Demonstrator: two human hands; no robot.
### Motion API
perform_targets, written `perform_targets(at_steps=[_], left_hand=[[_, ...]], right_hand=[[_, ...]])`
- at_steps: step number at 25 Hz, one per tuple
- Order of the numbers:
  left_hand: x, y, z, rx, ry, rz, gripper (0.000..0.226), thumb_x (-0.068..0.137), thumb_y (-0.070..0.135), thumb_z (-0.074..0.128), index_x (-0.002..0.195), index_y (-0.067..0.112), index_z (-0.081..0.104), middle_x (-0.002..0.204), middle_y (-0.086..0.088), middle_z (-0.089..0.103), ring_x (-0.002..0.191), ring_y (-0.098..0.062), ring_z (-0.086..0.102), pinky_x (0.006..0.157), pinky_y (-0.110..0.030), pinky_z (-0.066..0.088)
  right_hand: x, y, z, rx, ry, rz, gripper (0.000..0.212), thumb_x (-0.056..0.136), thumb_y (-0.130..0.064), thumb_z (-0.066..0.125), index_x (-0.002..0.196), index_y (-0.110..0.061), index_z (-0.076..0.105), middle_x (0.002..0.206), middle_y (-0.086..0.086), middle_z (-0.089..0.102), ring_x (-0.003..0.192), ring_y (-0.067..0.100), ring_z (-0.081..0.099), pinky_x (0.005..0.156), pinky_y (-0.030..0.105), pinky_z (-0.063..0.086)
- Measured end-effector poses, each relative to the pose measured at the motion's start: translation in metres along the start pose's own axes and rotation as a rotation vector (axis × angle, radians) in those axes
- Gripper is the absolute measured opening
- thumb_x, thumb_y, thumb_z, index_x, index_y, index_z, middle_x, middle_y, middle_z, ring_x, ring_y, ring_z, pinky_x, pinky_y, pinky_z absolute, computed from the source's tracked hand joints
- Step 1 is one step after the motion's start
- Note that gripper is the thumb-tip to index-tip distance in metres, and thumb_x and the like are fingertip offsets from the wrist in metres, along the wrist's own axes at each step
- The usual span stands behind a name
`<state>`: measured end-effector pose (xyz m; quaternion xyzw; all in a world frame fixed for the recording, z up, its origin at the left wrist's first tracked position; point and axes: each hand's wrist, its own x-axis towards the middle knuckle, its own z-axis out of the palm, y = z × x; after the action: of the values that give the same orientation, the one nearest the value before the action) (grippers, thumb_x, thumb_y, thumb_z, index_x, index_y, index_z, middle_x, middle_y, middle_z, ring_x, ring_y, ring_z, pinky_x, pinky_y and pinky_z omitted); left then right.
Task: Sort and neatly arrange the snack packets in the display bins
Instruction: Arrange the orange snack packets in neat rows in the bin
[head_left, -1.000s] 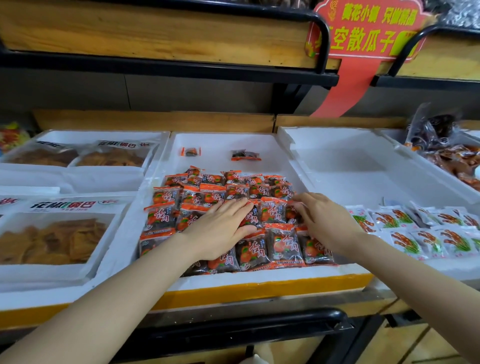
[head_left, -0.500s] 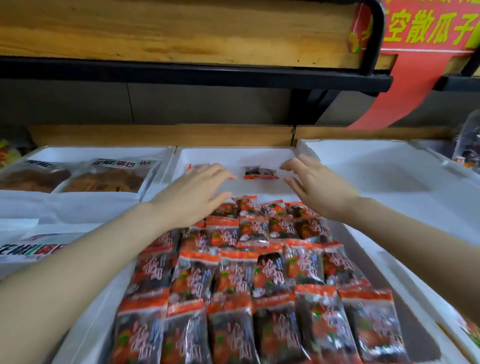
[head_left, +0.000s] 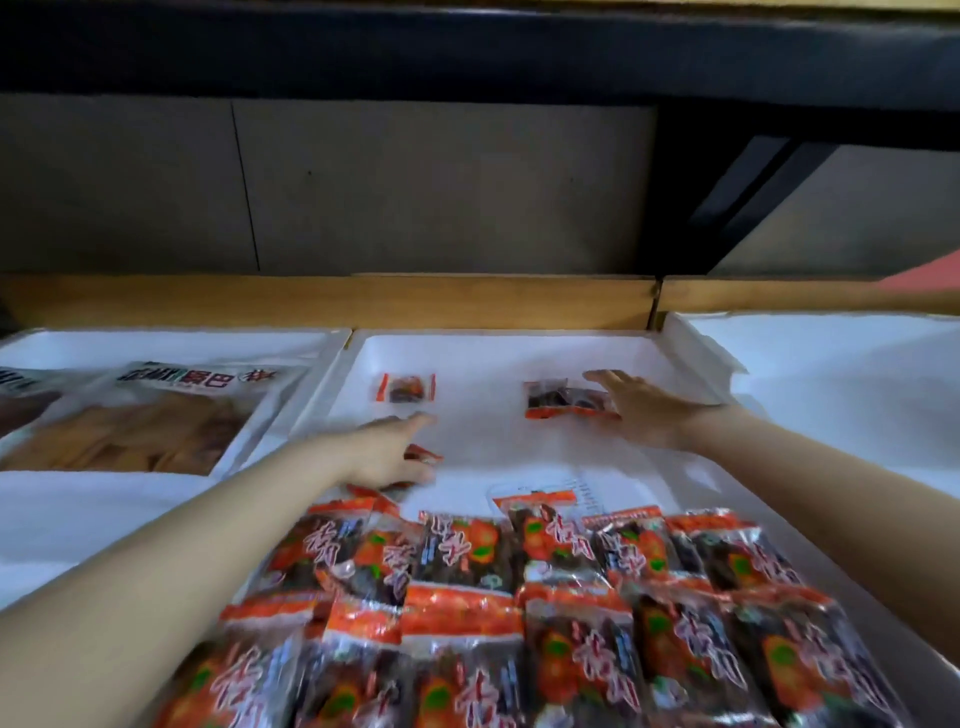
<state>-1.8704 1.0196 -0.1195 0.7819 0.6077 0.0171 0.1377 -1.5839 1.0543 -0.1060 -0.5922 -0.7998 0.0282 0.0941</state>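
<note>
Head view, blurry. Black shelf rail is running across the top of the frame, wooden back board is sitting under it, mid-frame

Three white foam bins are lying side by side below the board:
- middle bin, centre of frame, is holding the task stuff
- left bin, upper left, is carrying a big clear bag of yellow crisps
- right bin is showing only white at the right edge

Red-orange snack packets are filling the lower half of the frame in overlapping rows, all inside the middle bin at its near end. Far end of that bin is showing bare white floor

Both forearms are coming in from the bottom corners, reaching over the rows to the far end

Right hand, right of centre: fingers are lying straight and spread, touching the right end of a loose dark packet, not curling round it

Left hand, left of centre: is stretching forward, a red packet edge is poking out beside it. Too smeared, so I cannot tell whether it is gripping that or just covering it

Another loose small packet is lying flat just beyond the left hand, near the bin's far-left corner, apart from the fingertips
</note>
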Motion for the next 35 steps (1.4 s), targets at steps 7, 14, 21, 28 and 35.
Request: perform_targets(at_steps=[7,14,21,28,35], left_hand=[[0.007,0.007,-0.003,-0.151,0.159,-0.177,0.090,0.074,0.021,0.081,0.146,0.017,0.028,0.144,-0.008,0.042,0.125,-0.023,0.047,0.089,-0.025,0.040],[-0.007,0.023,-0.019,-0.632,0.427,-0.030,0.026,0.089,0.024,0.066,0.114,0.019,0.060,0.111,-0.001,0.065,0.098,-0.017,0.063,0.087,-0.035,0.053],[-0.062,0.077,-0.024,-1.158,0.583,0.004,0.026,0.095,0.025,0.057,0.118,0.013,0.051,0.107,-0.004,0.061,0.085,-0.012,0.058,0.078,-0.031,0.048],[-0.127,0.107,-0.028,-1.745,0.338,-0.113,0.028,0.102,0.019,0.041,0.120,-0.001,0.052,0.111,-0.020,0.065,0.097,-0.033,0.066,0.079,-0.047,0.055],[-0.195,0.087,-0.047,-1.709,0.269,0.068,0.030,0.085,-0.004,0.062,0.114,-0.009,0.059,0.107,-0.022,0.069,0.097,-0.030,0.069,0.074,-0.038,0.060]], right_hand=[[0.028,0.015,0.022,0.007,0.046,-0.017,0.046,0.091,-0.040,0.056,0.130,-0.018,0.045,0.125,0.009,0.054,0.107,0.026,0.054,0.090,0.033,0.043],[0.002,-0.011,-0.011,0.245,0.111,0.016,0.015,0.094,-0.017,0.052,0.107,-0.009,0.053,0.097,0.012,0.064,0.081,0.025,0.061,0.065,0.031,0.050],[-0.081,-0.080,-0.052,1.198,0.125,0.031,0.010,0.091,-0.009,0.058,0.100,-0.005,0.061,0.083,0.007,0.069,0.064,0.008,0.066,0.054,0.017,0.053],[-0.130,-0.119,-0.063,0.572,0.666,-0.208,0.019,0.081,-0.026,0.071,0.076,-0.015,0.056,0.078,-0.006,0.062,0.072,0.006,0.060,0.056,0.014,0.048],[-0.155,-0.156,-0.063,0.066,0.680,-0.705,0.003,0.083,-0.018,0.062,0.086,-0.018,0.061,0.100,-0.003,0.063,0.093,0.015,0.054,0.065,0.030,0.052]])
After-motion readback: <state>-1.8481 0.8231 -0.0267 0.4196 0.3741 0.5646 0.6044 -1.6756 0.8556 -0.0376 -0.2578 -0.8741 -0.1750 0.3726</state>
